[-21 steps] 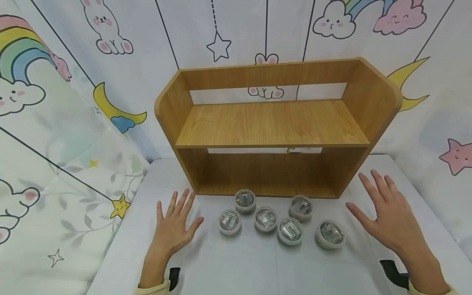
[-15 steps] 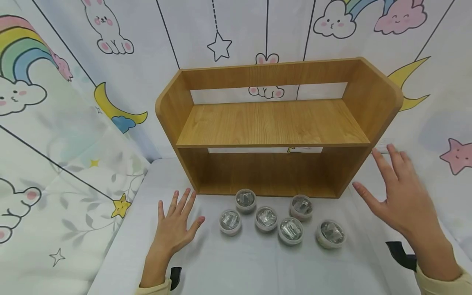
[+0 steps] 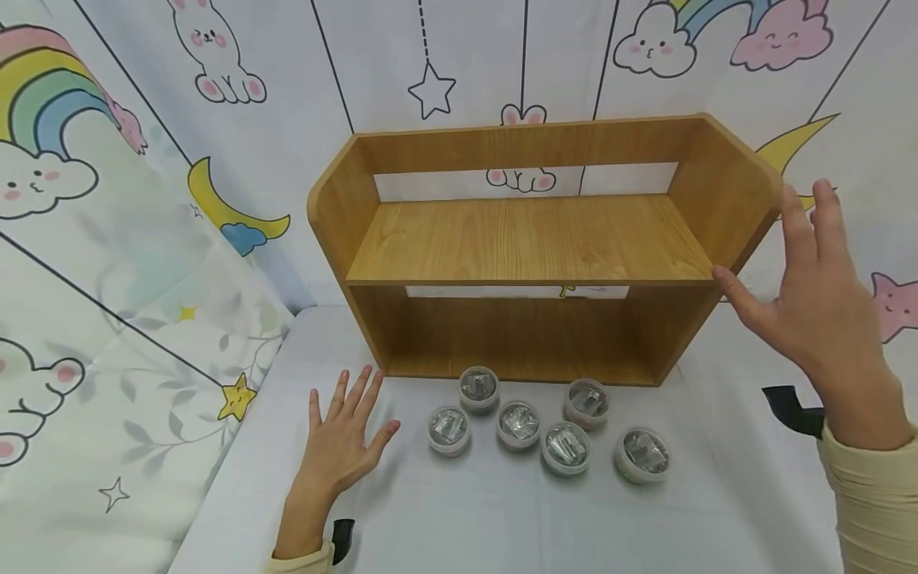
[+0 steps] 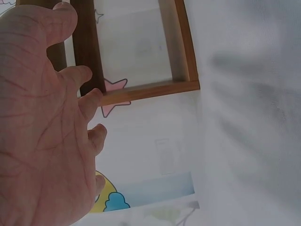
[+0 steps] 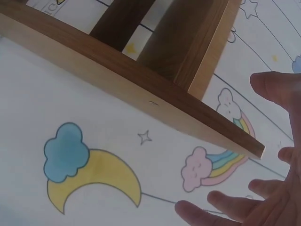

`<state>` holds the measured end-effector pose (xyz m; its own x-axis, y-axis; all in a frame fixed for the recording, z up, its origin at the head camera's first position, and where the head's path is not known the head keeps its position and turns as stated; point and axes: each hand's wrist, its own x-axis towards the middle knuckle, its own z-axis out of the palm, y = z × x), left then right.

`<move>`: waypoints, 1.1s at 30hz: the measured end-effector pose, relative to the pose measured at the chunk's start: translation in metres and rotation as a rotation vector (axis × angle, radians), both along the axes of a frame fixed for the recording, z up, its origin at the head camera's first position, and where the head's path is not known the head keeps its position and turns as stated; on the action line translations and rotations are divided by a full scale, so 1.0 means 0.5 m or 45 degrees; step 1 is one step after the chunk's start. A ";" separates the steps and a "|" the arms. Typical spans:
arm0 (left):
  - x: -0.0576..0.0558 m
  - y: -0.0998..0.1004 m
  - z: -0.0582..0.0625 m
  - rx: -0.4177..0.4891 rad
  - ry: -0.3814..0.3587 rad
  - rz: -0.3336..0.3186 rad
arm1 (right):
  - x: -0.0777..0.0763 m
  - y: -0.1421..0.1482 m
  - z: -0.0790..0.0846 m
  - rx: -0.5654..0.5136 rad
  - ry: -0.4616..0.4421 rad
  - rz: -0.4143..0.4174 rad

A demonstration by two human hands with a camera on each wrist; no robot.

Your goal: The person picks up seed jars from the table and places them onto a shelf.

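A two-tier wooden shelf (image 3: 534, 239) stands upright on the white-covered table (image 3: 488, 518), its tiers bare. My right hand (image 3: 825, 303) is raised beside its right side panel, fingers spread, thumb and index fingertips overlapping the panel's edge in the head view. In the right wrist view, a gap shows between the right hand (image 5: 268, 197) and the panel (image 5: 141, 80). My left hand (image 3: 333, 446) is spread palm down near the shelf's lower left corner, holding nothing. Several small round tubs (image 3: 518, 424) with silvery contents sit between the hands, in front of the shelf.
A white cloth backdrop (image 3: 380, 48) printed with rabbits, clouds and stars hangs behind and along both sides. The rightmost tub (image 3: 641, 454) stands a little apart from the others. Black bands show at both wrists.
My right hand has risen and moved forward and right, from above the table to beside the shelf's upper right side. The left hand, shelf and tubs have stayed put.
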<state>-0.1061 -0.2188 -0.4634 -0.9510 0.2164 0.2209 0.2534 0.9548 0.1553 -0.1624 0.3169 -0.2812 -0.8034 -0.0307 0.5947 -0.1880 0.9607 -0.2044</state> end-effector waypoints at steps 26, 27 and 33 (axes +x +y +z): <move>0.005 0.003 -0.007 0.029 -0.037 -0.006 | -0.080 -0.023 0.018 -0.243 0.109 0.186; 0.005 0.004 -0.007 0.041 -0.038 -0.015 | -0.081 -0.023 0.018 -0.240 0.113 0.188; 0.002 0.018 0.001 0.265 -0.154 -0.159 | -0.085 -0.021 0.023 -0.229 0.131 0.184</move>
<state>-0.1052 -0.2096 -0.4628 -0.9418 0.2958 0.1596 0.3352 0.8615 0.3813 -0.2048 0.3065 -0.2696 -0.7333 -0.0274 0.6793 -0.3496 0.8722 -0.3421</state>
